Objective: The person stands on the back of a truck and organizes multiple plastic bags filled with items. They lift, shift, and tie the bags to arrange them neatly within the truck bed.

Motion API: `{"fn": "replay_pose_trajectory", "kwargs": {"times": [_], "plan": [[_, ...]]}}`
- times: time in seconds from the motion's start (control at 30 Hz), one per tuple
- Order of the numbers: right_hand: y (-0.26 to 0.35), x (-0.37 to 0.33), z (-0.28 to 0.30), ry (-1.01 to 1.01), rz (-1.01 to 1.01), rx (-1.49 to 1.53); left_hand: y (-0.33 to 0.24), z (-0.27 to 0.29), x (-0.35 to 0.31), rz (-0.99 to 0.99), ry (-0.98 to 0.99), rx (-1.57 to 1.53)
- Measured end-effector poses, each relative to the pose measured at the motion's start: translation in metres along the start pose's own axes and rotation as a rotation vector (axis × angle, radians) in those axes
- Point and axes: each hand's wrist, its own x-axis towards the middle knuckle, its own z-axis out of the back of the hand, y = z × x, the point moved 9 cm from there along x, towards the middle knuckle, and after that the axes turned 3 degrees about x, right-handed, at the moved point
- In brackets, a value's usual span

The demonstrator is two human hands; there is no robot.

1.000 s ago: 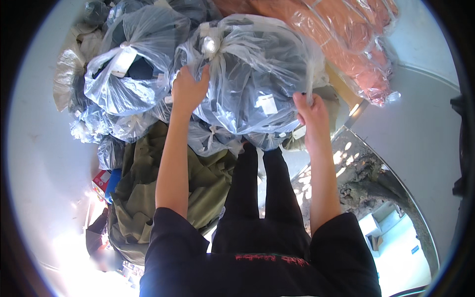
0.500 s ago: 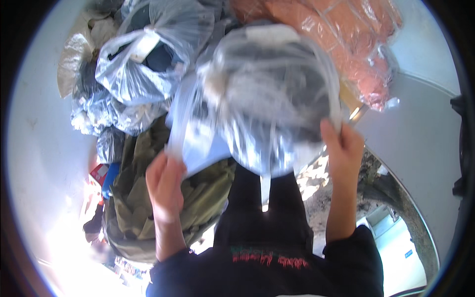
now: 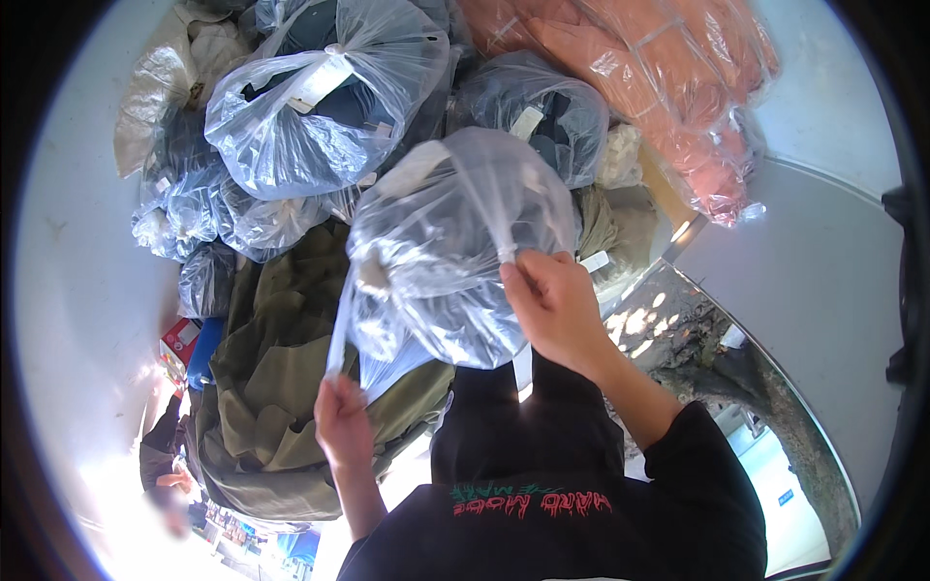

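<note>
In front of me hangs a clear plastic bag (image 3: 455, 252), bulging with something dark and greyish that I cannot make out. My left hand (image 3: 344, 421) is closed on a stretched strip of the plastic at the bag's lower left. With my right hand (image 3: 552, 300) I pinch a gathered, twisted part of the bag near its right side. Beneath the bag's left side lies a heap of olive-green fabric (image 3: 281, 387). Just beyond it sits another clear bag (image 3: 542, 111) with dark contents and a pale label.
A large tied clear bag (image 3: 291, 155) of dark cloth rests at the far left, among smaller bags. Plastic-wrapped orange-pink bundles (image 3: 649, 77) fill the far right. White panels (image 3: 804, 252) rise on both sides. Another person (image 3: 165, 465) shows at the lower left.
The bag has come lower and nearer. My right hand has moved left across it, and my left hand has dropped, still gripping the plastic. The bag behind is now uncovered.
</note>
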Motion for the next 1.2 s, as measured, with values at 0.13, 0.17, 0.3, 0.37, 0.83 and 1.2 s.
{"fn": "replay_pose_trajectory", "kwargs": {"times": [0.13, 0.17, 0.3, 0.37, 0.83, 1.2], "plan": [[0.018, 0.020, -0.015, 0.108, 0.053, 0.125, -0.021, -0.014, 0.002, -0.133, 0.178, 0.075], [0.003, 0.035, -0.018, 0.064, 0.042, 0.100, -0.010, -0.016, 0.014, -0.122, 0.141, 0.228], [-0.104, 0.097, -0.056, -0.005, -0.165, -0.006, 0.039, -0.033, 0.069, -0.012, 0.071, 0.429], [-0.129, 0.107, -0.080, -0.036, -0.044, -0.068, 0.040, -0.050, 0.081, -0.041, 0.173, 0.637], [-0.191, 0.069, -0.076, 0.049, -0.278, 0.080, 0.168, -0.240, 0.112, -0.639, 0.338, 1.892], [-0.123, 0.051, -0.079, -0.010, 0.014, -0.108, 0.204, -0.218, 0.205, -0.776, 0.124, 1.849]]}}
